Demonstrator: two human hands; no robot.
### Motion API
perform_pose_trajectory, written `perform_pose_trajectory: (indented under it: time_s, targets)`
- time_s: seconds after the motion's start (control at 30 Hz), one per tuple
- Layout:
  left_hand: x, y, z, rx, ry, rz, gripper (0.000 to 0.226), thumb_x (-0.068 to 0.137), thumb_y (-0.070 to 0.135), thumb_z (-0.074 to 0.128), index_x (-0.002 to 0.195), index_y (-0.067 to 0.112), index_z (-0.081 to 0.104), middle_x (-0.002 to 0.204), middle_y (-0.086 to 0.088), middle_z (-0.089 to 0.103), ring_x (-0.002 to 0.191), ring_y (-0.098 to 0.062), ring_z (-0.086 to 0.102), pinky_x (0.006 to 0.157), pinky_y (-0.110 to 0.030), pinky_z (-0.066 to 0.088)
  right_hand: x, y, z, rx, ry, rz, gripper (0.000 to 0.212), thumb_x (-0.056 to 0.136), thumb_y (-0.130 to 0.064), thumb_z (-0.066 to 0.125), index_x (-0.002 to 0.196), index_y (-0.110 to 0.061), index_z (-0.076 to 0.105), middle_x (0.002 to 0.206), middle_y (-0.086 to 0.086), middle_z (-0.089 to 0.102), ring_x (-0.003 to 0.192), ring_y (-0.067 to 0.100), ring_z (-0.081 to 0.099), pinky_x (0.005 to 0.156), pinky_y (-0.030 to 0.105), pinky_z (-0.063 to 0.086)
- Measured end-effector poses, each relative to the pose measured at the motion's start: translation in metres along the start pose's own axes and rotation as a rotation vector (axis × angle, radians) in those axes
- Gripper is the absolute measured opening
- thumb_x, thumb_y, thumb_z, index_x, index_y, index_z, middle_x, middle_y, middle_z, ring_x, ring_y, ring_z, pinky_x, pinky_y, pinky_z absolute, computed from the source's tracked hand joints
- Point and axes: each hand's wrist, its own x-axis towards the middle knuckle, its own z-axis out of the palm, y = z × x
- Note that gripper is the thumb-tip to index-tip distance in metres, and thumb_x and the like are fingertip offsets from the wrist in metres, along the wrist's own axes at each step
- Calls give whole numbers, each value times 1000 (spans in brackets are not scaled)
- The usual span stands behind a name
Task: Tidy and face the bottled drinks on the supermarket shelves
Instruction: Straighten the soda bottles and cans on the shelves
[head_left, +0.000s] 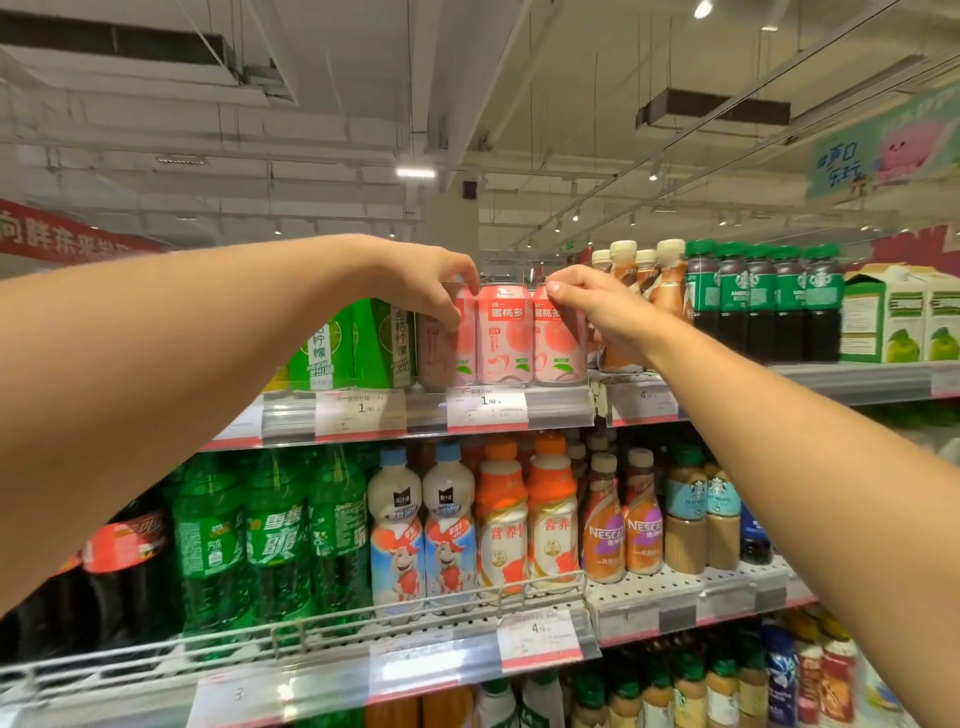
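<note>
— Where are the cans?
— Three pink cans (503, 335) at the top shelf (561, 408) front edge. Left hand (434, 283) fingers curl round the left one; right hand (587, 306) seemingly pinches the right one's rim — cartons (358, 345) and bottles (644, 291) crowd both sides.

3 cans (505, 335) on top shelf (550, 410), cartons (353, 345) left, bottles (763, 301) right.

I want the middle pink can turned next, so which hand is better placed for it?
Probably either, slightly the right hand: its fingers pinch the right can's rim beside the middle can, whose front is uncovered. The left hand wraps the left can.
</note>
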Motion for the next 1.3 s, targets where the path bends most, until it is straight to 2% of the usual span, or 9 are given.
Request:
perform_pose_trajectory:
  time_s: [0.07, 0.17, 0.27, 0.37, 0.43, 0.6, 0.67, 0.87, 1.3]
  targets:
    - [0, 3, 8, 104, 96, 12, 58, 89, 30, 72, 140, 28, 45, 120, 1, 63, 101, -18, 63, 82, -34, 56, -4, -3, -3, -62, 37, -26, 36, 103, -35, 58, 134, -17, 58, 119, -4, 65, 116, 16, 63, 79, 25, 49]
    - [1, 2, 17, 162, 198, 45, 72, 85, 34, 76, 146, 21, 42, 139, -4, 55, 118, -23, 55, 99, -43, 52, -9, -10, -5, -170, 108, -25, 58, 100, -41, 63, 150, -19, 45, 126, -1, 55, 116, 18, 58, 76, 26, 50]
    - [-12, 1, 19, 245, 340, 83, 77, 83, 40, 75, 148, 21, 39, 149, -4, 48, 133, -27, 44, 106, -52, 46, -13, -16, -7, -178, 120, 33, 69, 98, -43, 65, 154, -15, 36, 137, 5, 53, 111, 17, 56, 73, 26, 49]
    - [-39, 1, 23, 289, 467, 159, 61, 85, 38, 71, 140, 24, 49, 143, -1, 53, 130, -26, 46, 102, -51, 47, -18, -16, -9, -238, 96, 87, 73, 96, -47, 67, 154, -15, 37, 147, 7, 51, 116, 19, 56, 88, 38, 55]
    - [-61, -1, 30, 294, 511, 189, 52, 87, 38, 69, 136, 26, 54, 137, 1, 56, 127, -25, 48, 99, -51, 48, -24, -15, -5, -376, 145, 65, 70, 93, -48, 68, 150, -18, 42, 142, 3, 53, 119, 20, 56, 98, 44, 53]
    - [-121, -8, 63, 281, 512, 217, 41, 89, 39, 66, 128, 28, 61, 128, 3, 62, 122, -20, 52, 98, -44, 48, -62, -10, 22, -847, 335, -238, 55, 91, -37, 67, 139, -16, 49, 138, 10, 54, 125, 30, 53, 105, 47, 47]
    - [-143, -14, 76, 254, 508, 221, 39, 90, 41, 63, 126, 28, 61, 127, 4, 64, 119, -19, 54, 98, -43, 49, -85, -8, 34, -922, 361, -390, 50, 91, -31, 65, 136, -13, 51, 137, 11, 54, 123, 31, 53, 103, 47, 48]
    - [-194, -41, 105, 188, 491, 195, 38, 92, 46, 58, 124, 27, 63, 123, 6, 68, 111, -19, 62, 91, -39, 51, -133, -14, 75, -764, 169, -429, 45, 91, -34, 66, 132, -16, 57, 128, 7, 63, 117, 27, 60, 97, 48, 52]
    - [-267, -109, 198, 68, 283, 11, 40, 95, 43, 61, 132, 28, 60, 133, 8, 64, 123, -17, 58, 101, -40, 48, -198, 6, 183, -674, -228, -352, 38, 93, -42, 64, 125, -22, 63, 122, -2, 67, 110, 18, 63, 94, 40, 52]
